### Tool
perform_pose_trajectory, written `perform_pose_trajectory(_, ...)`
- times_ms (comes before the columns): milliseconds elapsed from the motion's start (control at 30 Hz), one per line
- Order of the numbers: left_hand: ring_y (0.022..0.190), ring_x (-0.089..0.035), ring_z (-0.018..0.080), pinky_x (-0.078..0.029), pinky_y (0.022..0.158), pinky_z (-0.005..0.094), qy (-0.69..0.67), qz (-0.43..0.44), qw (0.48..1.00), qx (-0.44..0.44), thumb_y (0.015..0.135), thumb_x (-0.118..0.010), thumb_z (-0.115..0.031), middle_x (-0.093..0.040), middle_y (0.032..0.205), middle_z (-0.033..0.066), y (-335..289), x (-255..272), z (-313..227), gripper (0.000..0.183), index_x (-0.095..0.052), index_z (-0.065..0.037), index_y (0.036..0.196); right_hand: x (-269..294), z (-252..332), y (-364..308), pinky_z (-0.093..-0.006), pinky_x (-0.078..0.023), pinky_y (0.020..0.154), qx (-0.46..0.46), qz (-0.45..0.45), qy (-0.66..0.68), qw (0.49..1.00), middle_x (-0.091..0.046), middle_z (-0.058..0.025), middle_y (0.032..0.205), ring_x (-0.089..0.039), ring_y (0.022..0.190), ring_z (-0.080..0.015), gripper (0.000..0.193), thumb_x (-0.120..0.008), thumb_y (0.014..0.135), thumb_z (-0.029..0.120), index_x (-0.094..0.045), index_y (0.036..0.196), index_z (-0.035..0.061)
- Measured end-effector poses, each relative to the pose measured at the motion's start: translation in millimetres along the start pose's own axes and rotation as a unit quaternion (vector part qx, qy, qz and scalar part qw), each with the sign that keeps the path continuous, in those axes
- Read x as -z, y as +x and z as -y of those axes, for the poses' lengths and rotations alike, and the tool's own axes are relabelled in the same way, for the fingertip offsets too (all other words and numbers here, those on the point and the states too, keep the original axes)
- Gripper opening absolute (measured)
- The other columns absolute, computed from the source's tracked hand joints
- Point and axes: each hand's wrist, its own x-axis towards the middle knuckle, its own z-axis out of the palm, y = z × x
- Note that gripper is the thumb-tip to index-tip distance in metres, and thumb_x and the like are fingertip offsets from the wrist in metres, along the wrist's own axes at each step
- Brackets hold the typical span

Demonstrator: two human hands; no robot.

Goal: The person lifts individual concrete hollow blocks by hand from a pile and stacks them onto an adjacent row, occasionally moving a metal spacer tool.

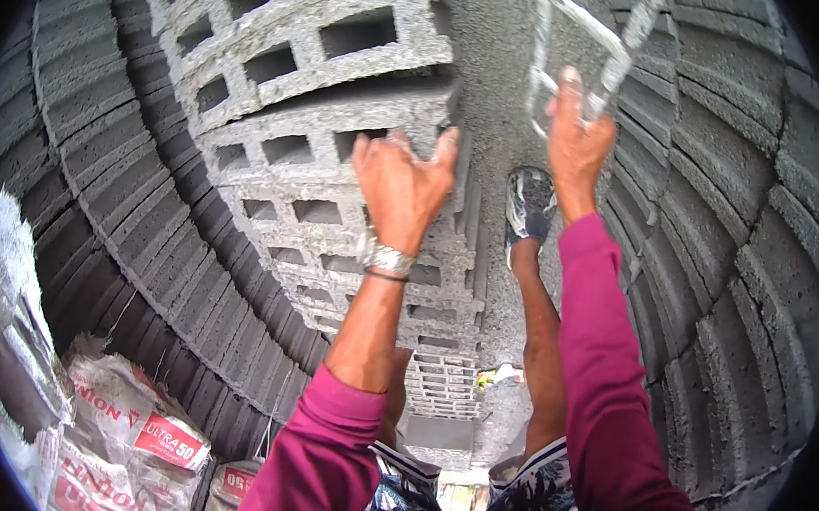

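A worker's left hand [403, 187] reaches over a hollow block [322, 150] in the tall grey stack [297, 212], its fingers spread and bent near the block's upper edge; whether it grips or only rests there cannot be told. The right hand [578, 153] closes around the near end of a pale metal frame [592, 27], which stands out over the floor [490, 81], to the right of the stack and apart from it. The block lies just below a dark gap under the next course up.

Good handling here would seem to call for a full wrap of the right hand around the bar, the frame held level and off the stack's corner. The left fingertips are best kept flat and out of the gap, since bare skin could be scraped or pinched. The shoe [530, 209], planted beside the stack, is safest clear of the frame's drop line. Curved rows [127, 155] of grey slabs and torn bags [122, 425] flank the worker.
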Motion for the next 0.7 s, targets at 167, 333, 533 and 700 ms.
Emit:
perform_pose_trajectory(167, 0.102, -0.061, 0.0404, -0.036, 0.107, 0.0503, -0.038, -0.135, 0.982, -0.126, 0.087, -0.068, -0.033, -0.066, 0.102, 0.0261, -38, 16, 8, 0.046, -0.064, 0.007, 0.109, 39, 53, -15, -0.038, -0.046, 0.057, 0.067, 0.024, -0.219, 0.973, -0.061, -0.0154, 0.063, -0.058, 0.056, -0.0261, 0.038, -0.074, 0.086, 0.033, -0.067, 0.082, -0.0039)
perform_pose_trajectory(333, 0.112, -0.06, 0.0377, -0.042, 0.103, 0.0457, -0.179, -0.106, 0.978, -0.029, 0.087, -0.069, -0.02, -0.066, 0.116, 0.021, -133, 68, 71, 0.042, -0.061, 0.001, 0.122, 0, 113, -26, -0.0334, -0.049, 0.065, 0.154, 0.039, -0.29, 0.944, -0.064, -0.0116, 0.075, -0.06, 0.069, -0.0188, 0.045, -0.081, 0.077, 0.033, -0.069, 0.101, -0.0028)
perform_pose_trajectory(533, 0.108, -0.063, 0.0418, -0.049, 0.095, 0.0441, -0.266, -0.108, 0.941, 0.182, 0.086, -0.071, -0.023, -0.065, 0.117, 0.0269, -239, 78, 242, 0.045, -0.063, 0.002, 0.122, -18, 176, -86, -0.0405, -0.052, 0.076, 0.542, -0.015, -0.313, 0.779, -0.067, -0.0181, 0.098, -0.066, 0.086, -0.0299, 0.042, -0.076, 0.084, 0.032, -0.067, 0.11, 0.0012)
perform_pose_trajectory(700, 0.115, -0.063, 0.0341, -0.048, 0.097, 0.0405, -0.183, -0.026, 0.952, 0.244, 0.085, -0.074, -0.027, -0.064, 0.121, 0.0263, -278, 59, 384, 0.055, -0.059, 0.006, 0.126, 28, 88, -290, -0.0406, -0.055, 0.078, 0.067, 0.304, -0.287, 0.906, -0.072, -0.0223, 0.095, -0.07, 0.085, -0.0312, 0.045, -0.071, 0.087, 0.04, -0.072, 0.099, -0.0033)
